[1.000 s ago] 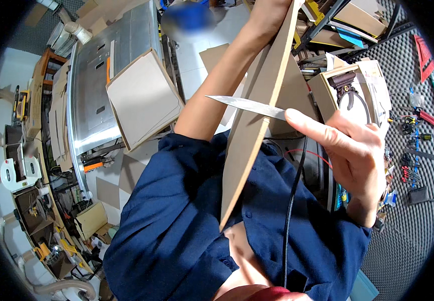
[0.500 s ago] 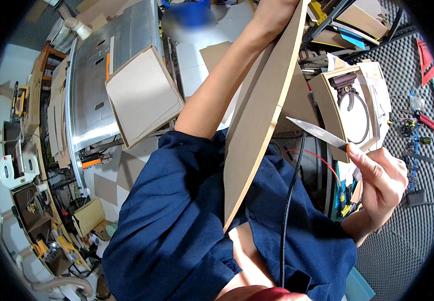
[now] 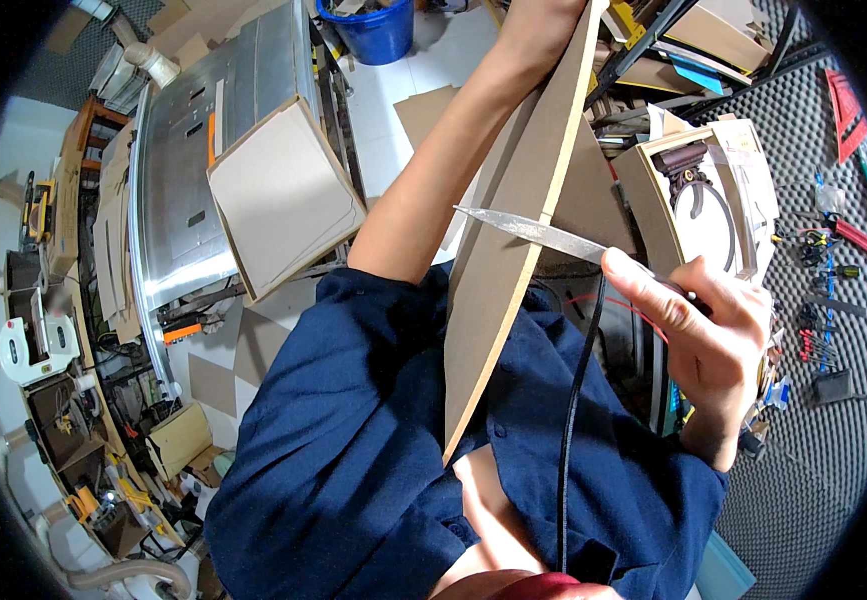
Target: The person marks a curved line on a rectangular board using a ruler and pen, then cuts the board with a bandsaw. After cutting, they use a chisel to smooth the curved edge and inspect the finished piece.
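Observation:
A thin brown fibreboard panel (image 3: 498,300) stands on edge in front of my chest, tilted, with its long pale edge facing right. At the far top end my left hand (image 3: 545,38) is closed on the panel; its fingertips are partly hidden behind the board. My right hand (image 3: 705,335) grips a tapering, flat metal file (image 3: 563,240), index finger stretched along it. The file lies across the panel's pale edge about midway, its pointed tip reaching past to the left. A black cable (image 3: 575,420) hangs down in front of my shirt.
To the left stands a large metal-topped machine table (image 3: 168,250) with a pale board (image 3: 278,200) leaning at its side. A blue bucket (image 3: 378,32) sits on the floor beyond. On the right are a wooden box (image 3: 650,205) and a grey foam wall (image 3: 793,480) hung with tools.
My right hand has moved left with the file, bringing its blade from beside the panel to across the edge. The left hand and panel have barely shifted.

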The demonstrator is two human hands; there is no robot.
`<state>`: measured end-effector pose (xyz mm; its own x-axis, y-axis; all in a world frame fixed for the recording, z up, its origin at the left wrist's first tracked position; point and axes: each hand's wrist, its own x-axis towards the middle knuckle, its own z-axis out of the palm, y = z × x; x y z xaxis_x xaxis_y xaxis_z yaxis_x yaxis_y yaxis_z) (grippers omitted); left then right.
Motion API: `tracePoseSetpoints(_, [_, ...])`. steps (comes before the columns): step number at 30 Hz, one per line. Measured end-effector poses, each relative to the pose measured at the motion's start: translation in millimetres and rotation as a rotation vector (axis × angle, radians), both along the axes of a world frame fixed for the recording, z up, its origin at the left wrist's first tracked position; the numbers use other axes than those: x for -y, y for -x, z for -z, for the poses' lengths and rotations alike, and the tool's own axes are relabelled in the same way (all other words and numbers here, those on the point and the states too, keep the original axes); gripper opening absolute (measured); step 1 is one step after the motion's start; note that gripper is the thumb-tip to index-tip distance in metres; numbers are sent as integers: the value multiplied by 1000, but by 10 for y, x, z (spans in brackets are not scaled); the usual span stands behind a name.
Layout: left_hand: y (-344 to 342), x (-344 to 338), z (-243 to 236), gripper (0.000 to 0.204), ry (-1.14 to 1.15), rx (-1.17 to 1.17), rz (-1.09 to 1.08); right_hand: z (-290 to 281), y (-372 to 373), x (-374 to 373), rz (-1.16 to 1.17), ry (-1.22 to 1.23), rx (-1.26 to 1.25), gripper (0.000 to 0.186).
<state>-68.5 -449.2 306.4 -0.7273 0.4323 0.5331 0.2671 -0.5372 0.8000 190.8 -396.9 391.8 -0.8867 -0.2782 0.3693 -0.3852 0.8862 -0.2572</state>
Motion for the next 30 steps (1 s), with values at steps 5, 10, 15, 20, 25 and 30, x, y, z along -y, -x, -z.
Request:
tracePoseSetpoints(5, [-25,-8,8,48,22,-10,7,-56,162,-74,247,-16,-96,40])
tracePoseSetpoints(10, [15,-46,50,49,34,-22,-14,-66,129,-67,59,-76,-60,35])
tracePoseSetpoints(15, [30,-71,77,49,39,-29,-31,-18,125,-171,-58,-54,15,51])
tracePoseSetpoints(20, [-6,-73,113,49,22,5,-65,-43,123,-78,-66,-118,-48,49])
tracePoseSetpoints(25, [53,-74,132,49,48,-5,-54,-23,103,-94,-44,-65,-64,58])
tracePoseSetpoints(30, [77,-68,175,48,75,-38,-57,11,129,-129,8,-51,-51,62])
